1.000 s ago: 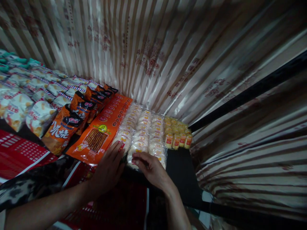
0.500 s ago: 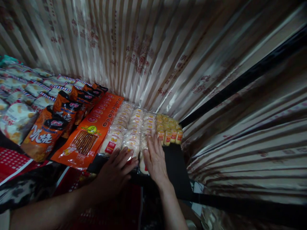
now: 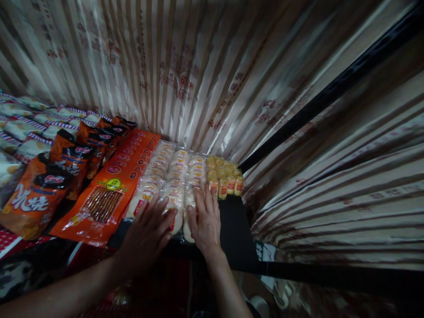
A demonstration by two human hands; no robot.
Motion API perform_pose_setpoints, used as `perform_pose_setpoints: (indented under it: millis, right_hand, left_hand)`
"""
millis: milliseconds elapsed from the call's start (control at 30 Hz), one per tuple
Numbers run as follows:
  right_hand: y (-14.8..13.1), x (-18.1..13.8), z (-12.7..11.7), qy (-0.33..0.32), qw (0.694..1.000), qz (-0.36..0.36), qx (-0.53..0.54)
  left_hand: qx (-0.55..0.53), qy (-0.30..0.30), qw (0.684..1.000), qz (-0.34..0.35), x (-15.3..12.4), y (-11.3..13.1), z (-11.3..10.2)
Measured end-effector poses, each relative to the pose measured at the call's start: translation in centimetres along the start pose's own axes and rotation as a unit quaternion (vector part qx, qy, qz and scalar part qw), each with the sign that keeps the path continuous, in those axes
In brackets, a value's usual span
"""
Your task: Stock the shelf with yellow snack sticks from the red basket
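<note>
Rows of round white wrapped cakes [image 3: 175,176] in clear plastic lie on a dark shelf [image 3: 233,229]. My left hand [image 3: 145,232] rests with fingers spread at the front of the left and middle rows. On the front of the right row lies my right hand [image 3: 205,221], its fingers stretched out over the wrapping. Neither hand grips anything. Small yellow wrapped cakes [image 3: 225,179] stand in rows just to the right of my right fingertips. Left of the white cakes lies a large flat orange snack packet [image 3: 109,194] with brown sticks pictured on it.
Orange and black snack bags [image 3: 36,198] stand in a line at the left. Behind them are several white bags with striped edges [image 3: 20,126]. A striped curtain [image 3: 185,75] hangs close behind the shelf. A black pole [image 3: 318,101] slants across the right side.
The view has shifted, so the shelf goods sit further left. My left hand has slid slightly left and back along the front of the white cakes; my right hand stays on the right row.
</note>
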State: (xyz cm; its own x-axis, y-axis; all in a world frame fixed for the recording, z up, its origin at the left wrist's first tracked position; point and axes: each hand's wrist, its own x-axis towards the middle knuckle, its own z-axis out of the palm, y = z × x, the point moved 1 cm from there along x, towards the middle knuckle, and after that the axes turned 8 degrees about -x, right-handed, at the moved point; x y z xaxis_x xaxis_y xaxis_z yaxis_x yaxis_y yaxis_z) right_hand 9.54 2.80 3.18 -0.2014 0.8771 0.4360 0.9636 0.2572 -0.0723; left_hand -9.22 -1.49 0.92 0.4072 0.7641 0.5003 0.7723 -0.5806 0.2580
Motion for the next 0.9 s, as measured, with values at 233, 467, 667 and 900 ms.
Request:
perform_pose_setpoints:
  millis: [233,467,667,900]
  right_hand:
    - [-0.5,0.5,0.6,-0.017,1.000,-0.011,-0.017]
    - [-1.2,0.7,1.1,-0.013,0.999,0.000,-0.030]
    - [-1.2,0.7,1.0,-0.018,0.999,0.000,-0.028]
    - [-0.7,0.9,0.9,-0.022,0.999,-0.013,-0.018]
  left_hand:
    - [0.038,0.009,0.999,-0.031,0.9,-1.3,-0.4]
    - [0.025,-0.003,0.999,-0.044,0.5,-1.6,0.1]
    - [0.033,-0.007,0.999,-0.030,0.2,-2.0,0.4]
    - [0.003,0.017,1.000,0.010,-0.5,-1.8,-0.2]
